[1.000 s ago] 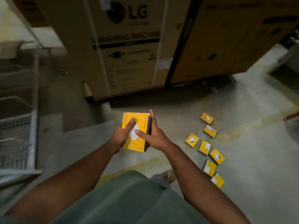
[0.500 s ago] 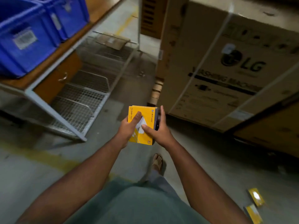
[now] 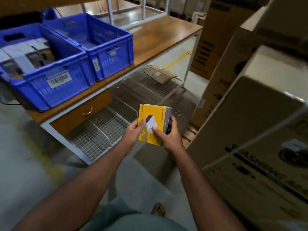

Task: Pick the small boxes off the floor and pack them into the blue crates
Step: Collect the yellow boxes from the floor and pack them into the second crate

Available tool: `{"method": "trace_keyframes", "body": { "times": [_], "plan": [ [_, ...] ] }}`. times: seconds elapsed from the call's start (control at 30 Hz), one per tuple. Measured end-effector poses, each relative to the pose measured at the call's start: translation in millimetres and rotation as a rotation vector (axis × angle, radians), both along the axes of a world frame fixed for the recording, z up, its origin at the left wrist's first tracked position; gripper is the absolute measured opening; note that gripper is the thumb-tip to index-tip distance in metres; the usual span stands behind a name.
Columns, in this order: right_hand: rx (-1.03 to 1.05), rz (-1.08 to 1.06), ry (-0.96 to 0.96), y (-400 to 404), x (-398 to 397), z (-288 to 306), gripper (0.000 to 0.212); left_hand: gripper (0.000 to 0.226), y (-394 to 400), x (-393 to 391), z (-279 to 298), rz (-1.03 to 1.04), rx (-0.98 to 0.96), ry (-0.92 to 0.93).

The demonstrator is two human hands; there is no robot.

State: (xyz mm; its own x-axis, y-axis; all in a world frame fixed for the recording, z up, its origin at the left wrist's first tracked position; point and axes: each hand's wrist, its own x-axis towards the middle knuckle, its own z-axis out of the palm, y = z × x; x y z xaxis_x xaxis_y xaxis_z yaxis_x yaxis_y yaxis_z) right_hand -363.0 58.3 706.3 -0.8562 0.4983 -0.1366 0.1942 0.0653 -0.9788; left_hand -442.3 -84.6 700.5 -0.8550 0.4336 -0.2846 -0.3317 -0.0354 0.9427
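Grey concrete floor [image 3: 25, 164] underfoot, with a worn yellow line running across it at left. Nearest, a sandalled foot [image 3: 158, 209] below two bare forearms reaching forward. Both hands clasped round a stack of small yellow boxes [image 3: 152, 120] held upright at centre, well clear of the floor: left hand [image 3: 133, 132] gripping the near left edge with the thumb laid on the front face, right hand [image 3: 168, 135] curled round the right side with the thumb on the white picture printed there. Grey edges of more boxes showing behind the front one; how many cannot be told.

Just beyond and to the left, a wooden tabletop [image 3: 158, 35] on a white metal frame, with a drawer [image 3: 83, 112] under its near edge and wire mesh baskets [image 3: 100, 130] below; a flattened piece of cardboard [image 3: 160, 74] lying on the far mesh. On the tabletop, two blue crates side by side, touching: near left crate [image 3: 50, 90] partly filled with white and dark boxes and bearing a barcode label, far crate [image 3: 113, 52] with nothing visible inside.

At right, large cardboard cartons [image 3: 250, 147] stacked high, strapped, with dark lettering. Farther back, more white frames [image 3: 143, 12] on a shiny floor.
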Motion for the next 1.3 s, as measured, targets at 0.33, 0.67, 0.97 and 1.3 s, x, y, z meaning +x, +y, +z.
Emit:
{"method": "trace_keyframes", "body": {
  "times": [0.33, 0.67, 0.97, 1.3],
  "plan": [
    [0.064, 0.268, 0.277, 25, -199, 82, 0.074, 0.041, 16, -174, 83, 0.291, 0.066, 0.303],
    [0.163, 0.391, 0.295, 2, -413, 157, 0.080, 0.032, -20, -378, 157, 0.382, 0.124, 0.480],
    [0.319, 0.466, 0.244, -34, -576, 173, 0.075, 0.020, -69, -524, 185, 0.457, -0.079, 0.548],
    [0.599, 0.578, 0.034, -73, -756, 125, 0.078, 0.070, -128, -648, 124, 0.513, -1.163, 0.525]
  ]
}}
